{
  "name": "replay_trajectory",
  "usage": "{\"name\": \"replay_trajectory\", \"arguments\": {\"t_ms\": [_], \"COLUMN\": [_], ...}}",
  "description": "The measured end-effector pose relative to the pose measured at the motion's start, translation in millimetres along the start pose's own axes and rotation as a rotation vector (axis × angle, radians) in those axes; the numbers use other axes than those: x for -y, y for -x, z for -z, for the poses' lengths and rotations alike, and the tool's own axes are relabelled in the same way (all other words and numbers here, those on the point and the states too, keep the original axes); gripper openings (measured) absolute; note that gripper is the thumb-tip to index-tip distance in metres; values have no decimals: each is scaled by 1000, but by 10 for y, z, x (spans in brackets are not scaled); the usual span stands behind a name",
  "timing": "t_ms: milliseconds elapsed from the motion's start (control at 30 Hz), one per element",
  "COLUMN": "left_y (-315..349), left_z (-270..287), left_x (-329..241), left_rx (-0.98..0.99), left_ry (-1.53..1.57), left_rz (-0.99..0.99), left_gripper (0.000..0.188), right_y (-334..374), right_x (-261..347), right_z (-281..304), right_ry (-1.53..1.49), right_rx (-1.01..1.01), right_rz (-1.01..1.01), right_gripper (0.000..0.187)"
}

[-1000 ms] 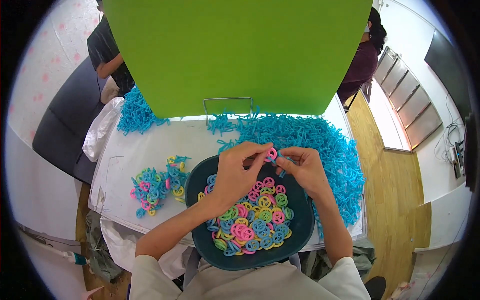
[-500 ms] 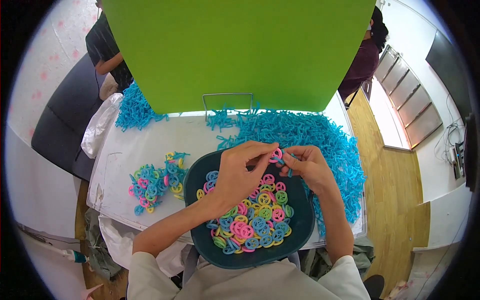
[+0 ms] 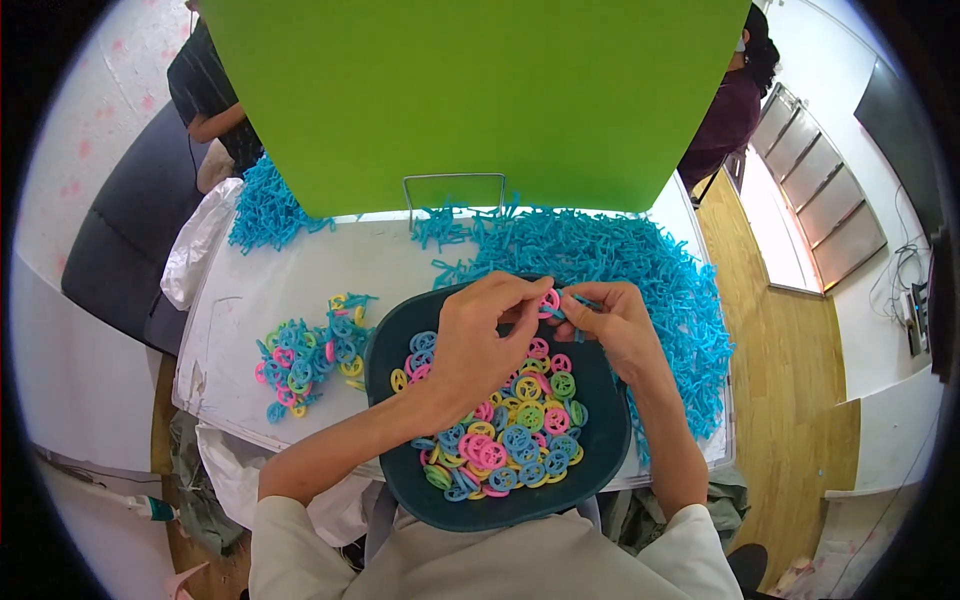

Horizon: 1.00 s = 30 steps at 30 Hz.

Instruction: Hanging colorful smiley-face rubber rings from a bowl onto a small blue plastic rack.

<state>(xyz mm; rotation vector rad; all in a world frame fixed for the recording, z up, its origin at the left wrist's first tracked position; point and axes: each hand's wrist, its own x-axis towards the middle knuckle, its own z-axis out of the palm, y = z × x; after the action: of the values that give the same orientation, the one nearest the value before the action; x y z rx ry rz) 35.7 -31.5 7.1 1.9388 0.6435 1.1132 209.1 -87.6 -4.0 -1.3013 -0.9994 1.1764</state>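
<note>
Above the far rim of a dark green basin (image 3: 400, 480), my two hands meet. My left hand (image 3: 490, 325) pinches a small pink plastic wheel (image 3: 549, 303) between thumb and fingertips. Right beside it, my right hand (image 3: 612, 325) is closed on a small blue plastic piece (image 3: 562, 312), pressed against the wheel; how far the two are joined cannot be made out. Loose wheels (image 3: 490, 455) in pink, blue, yellow and green fill the basin, which rests at my lap against the table edge.
A large heap of blue plastic pieces (image 3: 600, 250) covers the table's right side. At left lies a pile of wheels with blue pieces attached (image 3: 300, 360). A green board (image 3: 480, 100) stands behind a wire frame (image 3: 455, 177). Another person (image 3: 215, 95) sits beyond left, one more (image 3: 725, 120) right.
Both hands stay together over the basin's far rim and shift very slightly. The blue piece sits closer against the pink wheel.
</note>
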Motion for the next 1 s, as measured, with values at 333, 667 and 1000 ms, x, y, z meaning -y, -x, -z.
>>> {"name": "replay_trajectory", "arguments": {"t_ms": [333, 667, 1000], "left_y": [-11, -6, -69], "left_z": [-31, -13, 57], "left_x": [-7, 6, 165], "left_rx": [-2, -34, 27], "left_ry": [74, -232, 322], "left_rz": [72, -48, 280], "left_gripper": [19, 19, 18], "right_y": [-10, -17, -7], "right_x": [31, -30, -68], "right_z": [8, -147, -231], "right_ry": [-69, 221, 317], "right_rx": [-13, -229, -179], "right_rz": [-60, 123, 379], "right_gripper": [21, 19, 16]}}
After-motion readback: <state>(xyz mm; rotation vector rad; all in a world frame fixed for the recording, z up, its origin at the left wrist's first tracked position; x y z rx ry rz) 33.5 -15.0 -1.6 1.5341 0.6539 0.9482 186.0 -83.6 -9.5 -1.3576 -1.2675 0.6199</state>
